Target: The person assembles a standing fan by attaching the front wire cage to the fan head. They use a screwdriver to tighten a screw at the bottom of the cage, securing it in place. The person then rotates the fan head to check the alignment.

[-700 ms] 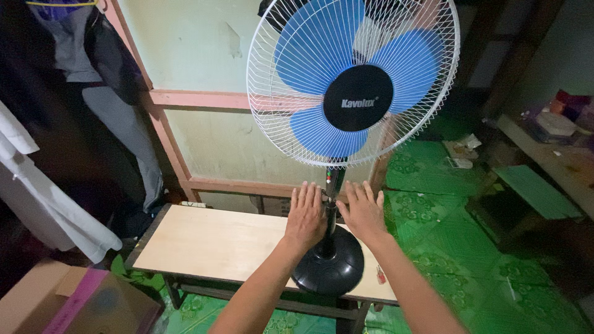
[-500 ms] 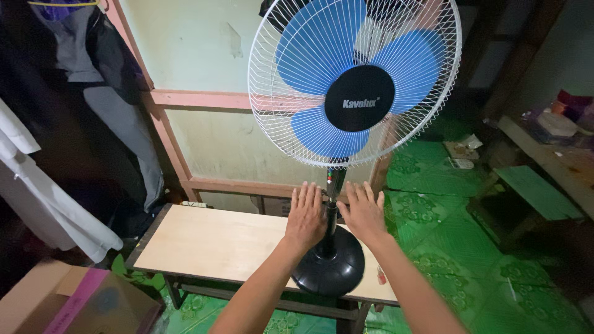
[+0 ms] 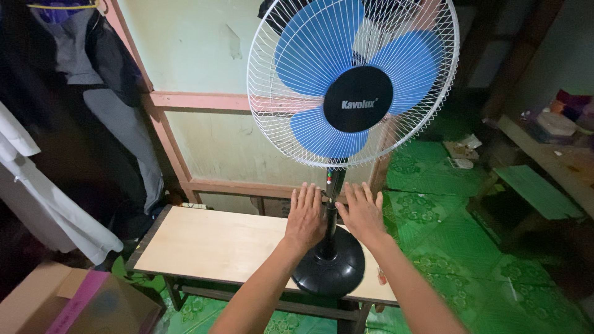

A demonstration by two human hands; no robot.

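The fan (image 3: 352, 105) is standing on the worktop (image 3: 216, 244), toward its right end; the left hand (image 3: 305, 218) and right hand (image 3: 362, 213) are flanking its pole.

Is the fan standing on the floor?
No, the fan stands with its round black base on the wooden table, with the left hand and right hand beside its pole.

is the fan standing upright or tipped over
Upright: the fan stands on its round black base on the wooden table, both hands beside its pole.

left hand (image 3: 305, 216) flat, right hand (image 3: 362, 212) flat, fingers spread
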